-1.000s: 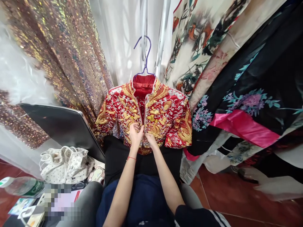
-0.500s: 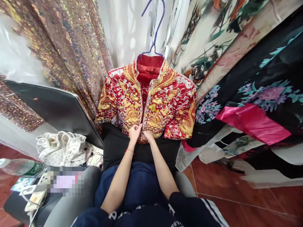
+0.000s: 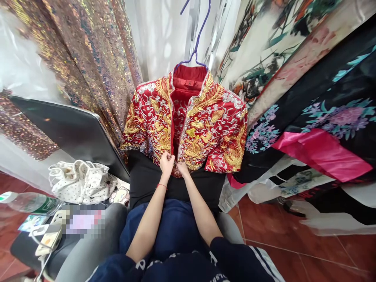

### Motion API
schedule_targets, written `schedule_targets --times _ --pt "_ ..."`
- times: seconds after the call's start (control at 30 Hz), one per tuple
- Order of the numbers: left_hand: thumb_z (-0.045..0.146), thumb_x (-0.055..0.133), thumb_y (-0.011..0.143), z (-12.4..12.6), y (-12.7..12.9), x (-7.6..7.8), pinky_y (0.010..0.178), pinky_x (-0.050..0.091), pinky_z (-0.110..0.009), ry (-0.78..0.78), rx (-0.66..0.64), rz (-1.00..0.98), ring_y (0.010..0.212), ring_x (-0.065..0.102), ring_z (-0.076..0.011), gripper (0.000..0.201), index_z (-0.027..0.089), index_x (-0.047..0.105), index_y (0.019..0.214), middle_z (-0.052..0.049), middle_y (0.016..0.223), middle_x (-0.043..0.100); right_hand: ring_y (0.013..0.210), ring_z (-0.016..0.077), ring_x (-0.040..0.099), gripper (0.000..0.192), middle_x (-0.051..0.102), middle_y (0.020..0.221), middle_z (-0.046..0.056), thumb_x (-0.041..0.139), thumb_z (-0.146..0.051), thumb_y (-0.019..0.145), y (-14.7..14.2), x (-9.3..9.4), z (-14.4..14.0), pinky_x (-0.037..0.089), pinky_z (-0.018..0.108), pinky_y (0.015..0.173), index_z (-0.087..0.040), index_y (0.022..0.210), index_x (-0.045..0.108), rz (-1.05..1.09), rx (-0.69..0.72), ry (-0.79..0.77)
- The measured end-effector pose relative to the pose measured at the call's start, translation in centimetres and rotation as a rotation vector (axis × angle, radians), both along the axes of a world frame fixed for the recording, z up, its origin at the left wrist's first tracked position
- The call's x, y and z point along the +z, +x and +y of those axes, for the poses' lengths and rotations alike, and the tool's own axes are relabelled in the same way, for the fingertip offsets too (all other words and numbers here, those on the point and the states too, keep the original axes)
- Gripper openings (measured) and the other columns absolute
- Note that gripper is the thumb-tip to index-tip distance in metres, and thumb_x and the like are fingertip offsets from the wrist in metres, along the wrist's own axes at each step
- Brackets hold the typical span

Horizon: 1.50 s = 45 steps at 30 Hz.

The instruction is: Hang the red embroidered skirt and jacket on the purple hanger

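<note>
At the far left a clear plastic bottle lies on its side, and just beside it a white dotted cloth bag sits crumpled below a dark slanted panel. Behind these hangs a curtain of sequinned fabric. In the middle, a red jacket with gold and silver embroidery hangs on a purple hanger, its front edges parted above and meeting at the hem. The left hand, a red string at its wrist, has its fingers pinched closed on the jacket's left front edge near the hem. The right hand touches it just beside, fingers curled onto the hem of the other front edge. To the right hang a black floral garment and a pink lining, above a red tiled floor.
</note>
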<state>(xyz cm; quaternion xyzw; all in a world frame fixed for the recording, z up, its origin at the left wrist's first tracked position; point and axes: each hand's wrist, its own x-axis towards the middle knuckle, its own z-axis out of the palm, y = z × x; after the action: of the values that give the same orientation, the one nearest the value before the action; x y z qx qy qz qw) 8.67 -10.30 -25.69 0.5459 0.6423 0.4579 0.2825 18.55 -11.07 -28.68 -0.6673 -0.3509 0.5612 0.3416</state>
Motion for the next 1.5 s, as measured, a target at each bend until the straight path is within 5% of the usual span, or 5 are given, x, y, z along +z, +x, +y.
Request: schedule_targets --times 0.27,0.67,0.9,1.03,1.5 --pt "0.030 0.059 0.081 0.3 -3.6 0.8 0.067 0.042 -0.025 -0.068 0.107 -0.017 0.065 0.057 -0.0148 0.016 0.023 0.049 0.071 0.003 0.067 0.058 0.103 0.0200 0.067 0.034 0.065 0.122 0.009 0.062 -0.038 0.097 1.0 6.2 -1.4 0.058 0.041 0.088 -0.017 0.124 0.062 -0.095 0.037 0.087" --pt "0.035 0.054 0.094 2.1 0.2 11.9 0.064 0.040 -0.026 0.318 0.010 0.091 0.057 0.055 -0.0144 0.039 0.019 0.050 0.129 0.007 0.061 0.053 0.110 0.0272 0.058 0.038 0.062 0.109 0.013 0.035 -0.050 0.104 8.4 32.2 1.9 0.043 0.051 0.098 -0.019 0.106 0.058 -1.074 -0.323 1.369" --pt "0.037 0.052 0.095 1.1 2.0 17.6 0.085 0.055 -0.036 0.429 -0.237 0.164 0.096 0.073 -0.0248 0.082 0.016 0.007 0.159 -0.014 0.116 0.072 0.105 0.0326 0.062 0.042 0.065 0.097 0.015 0.032 -0.049 0.102 8.1 29.5 7.4 0.041 0.058 0.097 -0.014 0.106 0.056 -1.216 -0.276 1.234" --pt "0.039 0.061 0.088 1.3 0.8 17.2 0.123 0.032 -0.051 0.504 -0.214 0.274 0.154 0.025 -0.0373 0.105 0.011 -0.011 0.159 -0.025 0.168 0.011 0.101 0.0325 0.063 0.038 0.066 0.093 0.016 0.034 -0.045 0.100 7.7 28.5 7.8 0.042 0.056 0.097 -0.015 0.103 0.057 -1.174 -0.320 1.241" --pt "0.020 0.064 0.070 10.6 -9.5 29.1 0.128 -0.004 -0.058 0.549 -0.087 0.773 0.152 -0.024 -0.0406 0.112 -0.003 0.000 0.159 -0.025 0.169 -0.009 0.083 0.0278 0.062 0.040 0.069 0.086 0.014 0.033 -0.043 0.100 8.6 29.9 6.8 0.041 0.042 0.085 -0.013 0.099 0.059 -1.331 -0.180 1.147"
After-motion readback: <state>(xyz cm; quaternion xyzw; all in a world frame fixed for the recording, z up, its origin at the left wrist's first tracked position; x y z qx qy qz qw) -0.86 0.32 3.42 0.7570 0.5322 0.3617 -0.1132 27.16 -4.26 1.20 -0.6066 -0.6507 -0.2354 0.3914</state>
